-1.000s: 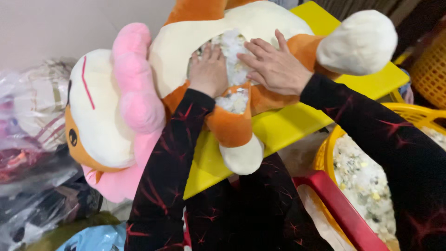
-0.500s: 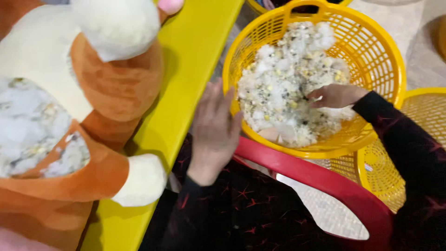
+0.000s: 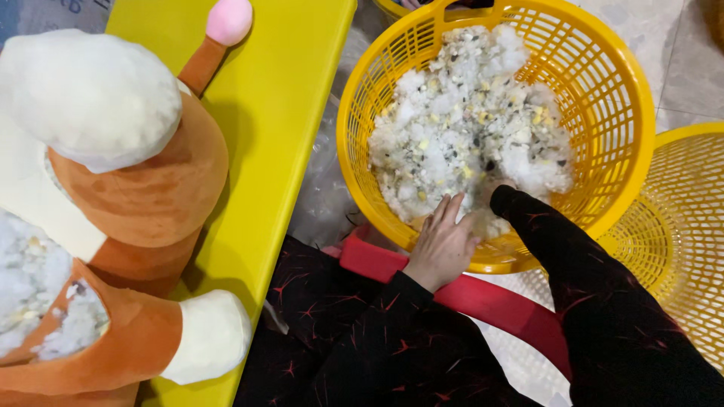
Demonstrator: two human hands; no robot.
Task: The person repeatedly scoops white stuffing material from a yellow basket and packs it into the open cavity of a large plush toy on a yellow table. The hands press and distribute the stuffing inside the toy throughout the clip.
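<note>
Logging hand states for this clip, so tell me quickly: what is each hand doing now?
Left hand: open, fingers spread flat on the stuffing in the yellow basket.
Right hand: buried in the stuffing, grip cannot be told.

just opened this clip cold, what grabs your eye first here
First comes the bright yellow basket at upper right, heaped with white stuffing. Both hands reach into it: the left hand lies flat on the near edge of the heap, and the right hand is buried in the fluff at the end of its black sleeve. On the left, a big orange and white plush toy lies on a yellow table, its open seam showing filling.
</note>
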